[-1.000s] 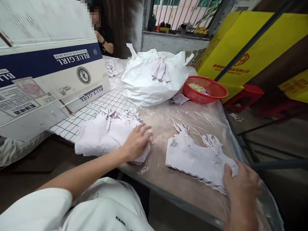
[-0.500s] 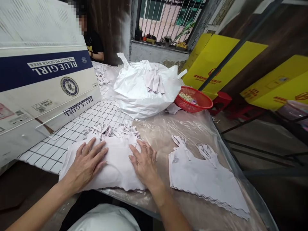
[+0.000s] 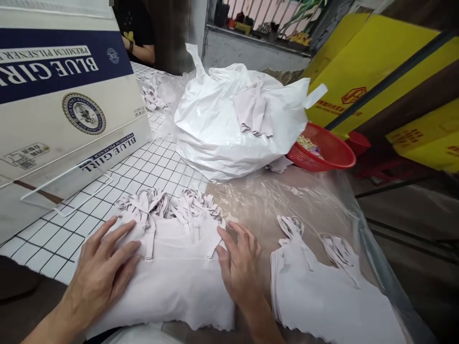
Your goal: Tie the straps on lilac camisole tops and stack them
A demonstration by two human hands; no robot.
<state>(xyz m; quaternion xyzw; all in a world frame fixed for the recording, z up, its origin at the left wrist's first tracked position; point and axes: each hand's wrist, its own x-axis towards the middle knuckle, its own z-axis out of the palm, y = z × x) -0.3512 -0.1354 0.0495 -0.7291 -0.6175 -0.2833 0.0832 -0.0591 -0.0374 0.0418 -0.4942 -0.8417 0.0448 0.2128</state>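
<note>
A stack of pale lilac strappy tops (image 3: 175, 267) lies in front of me on the table (image 3: 258, 200), straps pointing away. My left hand (image 3: 102, 270) rests flat on the stack's left side with fingers spread. My right hand (image 3: 240, 265) lies flat on its right edge, fingers stretched toward the straps. Neither hand grips anything. A second, neater stack of the same tops (image 3: 326, 296) lies to the right, apart from both hands.
A "Blue Girl" cardboard box (image 3: 64, 105) stands at the left on a checked cloth (image 3: 143, 167). A white plastic bag (image 3: 233, 124) with more tops sits behind. A red basket (image 3: 324, 153) is at the right. Another person (image 3: 134, 28) sits at the far end. Yellow boards (image 3: 369, 71) lean at the right.
My right hand left the right stack and came over to the left stack. My left hand now lies flat on that stack too. The view has moved closer and lower.
</note>
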